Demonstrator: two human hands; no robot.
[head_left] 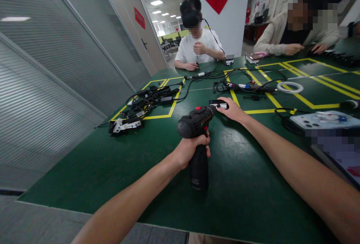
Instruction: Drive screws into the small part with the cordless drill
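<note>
My left hand [194,147] is wrapped round the grip of a black cordless drill [194,122], which stands upright over the green table [135,176] with its chuck pointing away from me. Just past the chuck, my right hand [230,109] closes on a small black-and-white part [219,104]. The chuck's tip meets or overlaps this part; I cannot tell whether they touch. My right fingertips are partly hidden behind the part.
Tangled black cables [152,99] lie at the left, near a black-and-white piece [125,124]. Farther right are more cables with a slim black tool [242,86], a white ring [289,87] and a phone [326,119]. Two people sit across the table.
</note>
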